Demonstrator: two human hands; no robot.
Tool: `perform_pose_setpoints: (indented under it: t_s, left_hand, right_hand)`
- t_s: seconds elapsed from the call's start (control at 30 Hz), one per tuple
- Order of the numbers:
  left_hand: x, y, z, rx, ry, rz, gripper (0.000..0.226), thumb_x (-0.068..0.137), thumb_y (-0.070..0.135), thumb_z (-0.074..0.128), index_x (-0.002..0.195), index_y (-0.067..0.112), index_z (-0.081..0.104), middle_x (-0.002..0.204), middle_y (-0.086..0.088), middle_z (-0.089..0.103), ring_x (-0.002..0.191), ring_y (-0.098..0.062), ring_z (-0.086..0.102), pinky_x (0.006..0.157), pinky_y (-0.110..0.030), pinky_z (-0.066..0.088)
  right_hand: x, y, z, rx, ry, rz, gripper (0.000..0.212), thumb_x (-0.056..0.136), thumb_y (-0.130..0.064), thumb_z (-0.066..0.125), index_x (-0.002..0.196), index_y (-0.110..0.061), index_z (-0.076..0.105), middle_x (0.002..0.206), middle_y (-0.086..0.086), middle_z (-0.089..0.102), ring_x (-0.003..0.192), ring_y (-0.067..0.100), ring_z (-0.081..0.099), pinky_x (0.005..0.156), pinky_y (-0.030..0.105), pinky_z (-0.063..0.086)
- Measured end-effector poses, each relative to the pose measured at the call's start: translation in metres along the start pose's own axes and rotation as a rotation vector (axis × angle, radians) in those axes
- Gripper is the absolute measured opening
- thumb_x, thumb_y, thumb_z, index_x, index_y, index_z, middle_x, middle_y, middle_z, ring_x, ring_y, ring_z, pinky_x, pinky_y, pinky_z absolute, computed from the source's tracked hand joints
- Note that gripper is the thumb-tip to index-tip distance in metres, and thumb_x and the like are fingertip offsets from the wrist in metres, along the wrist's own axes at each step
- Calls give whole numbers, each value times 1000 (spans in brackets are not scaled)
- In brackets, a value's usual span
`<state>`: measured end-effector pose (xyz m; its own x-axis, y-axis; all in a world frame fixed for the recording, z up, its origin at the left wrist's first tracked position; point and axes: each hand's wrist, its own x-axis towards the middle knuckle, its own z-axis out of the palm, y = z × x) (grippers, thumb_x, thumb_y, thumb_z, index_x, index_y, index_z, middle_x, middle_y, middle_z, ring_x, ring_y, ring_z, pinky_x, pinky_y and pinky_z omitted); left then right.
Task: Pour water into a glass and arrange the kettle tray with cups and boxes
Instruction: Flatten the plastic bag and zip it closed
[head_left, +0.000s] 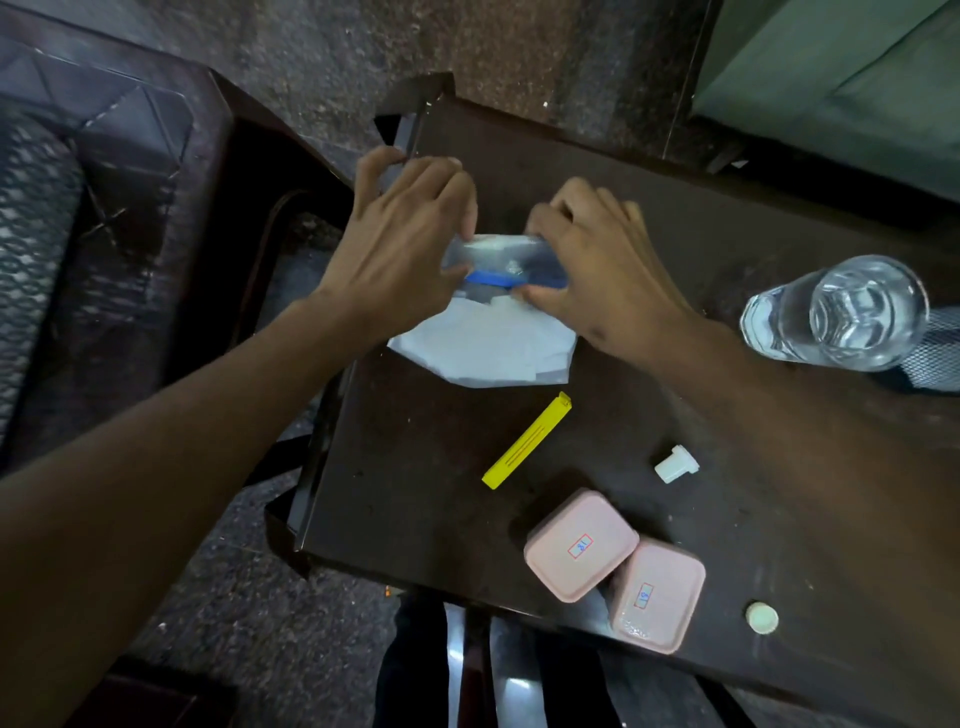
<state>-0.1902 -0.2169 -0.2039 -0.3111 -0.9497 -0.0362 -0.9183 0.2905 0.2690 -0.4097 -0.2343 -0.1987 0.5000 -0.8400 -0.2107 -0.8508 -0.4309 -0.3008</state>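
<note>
Both your hands pinch the top of a clear bag (483, 338) with a blue strip: left hand (400, 249) at its left end, right hand (597, 265) at its right. The glass (841, 314) of water stands at the bench's (426, 467) right edge; two pink boxes (582, 545) sit touching near you.

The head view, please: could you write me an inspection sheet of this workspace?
Surface: dark brown table, scuffed.
Job's things: glass holding water, right edge; two pink boxes touching, near edge.
Clutter: clear zip bag with white contents; yellow clip; white plug; white cap.
Hands: left hand and right hand both pinch the bag's top.
Cables: nothing seen.
Surroundings: dark chair left, stone floor.
</note>
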Motion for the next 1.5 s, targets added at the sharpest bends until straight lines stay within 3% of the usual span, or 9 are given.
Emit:
perform_pose_setpoints:
  t_s: [0.1,0.17,0.33,0.43,0.53,0.63,0.9,1.17,1.5]
  left_hand:
    - [-5,4,-1,39,30,26,44,78,22,83,114,15,59,107,-4,67,111,-31,65,115,-41,20]
    - [-12,5,-1,70,32,61,41,78,22,78,115,16,63,104,-4,65,108,-32,64,114,-41,22]
    - [-36,9,6,83,26,103,32,76,18,70,107,14,62,104,-9,60,103,-36,62,105,-45,30]
    - [-54,13,16,53,-20,109,49,91,39,63,132,12,59,137,-10,62,129,-32,59,112,-45,31]
    - [-75,17,29,57,-72,101,77,105,58,48,163,9,38,174,-9,32,162,-23,30,128,-45,23]
    - [-87,19,38,102,-58,115,84,108,61,42,171,10,19,180,-8,13,167,-19,14,132,-48,22]
    - [-98,18,54,247,-32,138,75,114,55,35,172,12,13,180,-6,11,167,-18,13,132,-48,23]
    - [-99,20,60,243,-14,149,72,117,51,26,172,9,7,180,-10,5,167,-21,8,133,-50,22]
    - [-95,20,49,185,-115,151,76,115,55,23,172,10,0,180,-9,-6,168,-21,-1,132,-50,21]
  right_hand:
    - [-6,-7,-2,-76,-17,-45,33,90,-28,71,116,-19,54,116,6,55,109,29,54,92,43,36]
    - [-9,-12,-4,-117,1,-59,23,91,-17,65,111,-19,53,110,6,59,106,32,55,91,43,35]
    - [-23,-24,-1,-211,11,-75,31,86,0,60,111,-17,52,109,8,56,100,32,54,87,41,35]
    - [-35,-27,5,-251,18,-86,34,87,-2,62,115,-17,51,112,6,53,101,29,52,86,40,36]
    - [-48,-25,11,-237,28,-114,35,89,-9,65,121,-17,53,117,5,56,104,28,55,87,40,40]
    - [-62,-21,18,-231,39,-142,35,92,-11,63,126,-15,56,126,4,59,110,29,57,88,40,42]
    - [-92,-16,46,-130,117,-192,45,93,-4,67,137,-7,62,149,11,59,131,30,60,99,42,50]
    - [-106,-26,55,-181,-53,-110,57,110,-27,31,162,-2,26,169,17,27,157,28,29,124,44,35]
    - [-107,-37,43,-220,-192,-52,67,110,-38,14,165,-4,0,174,15,-1,162,26,3,130,43,20]
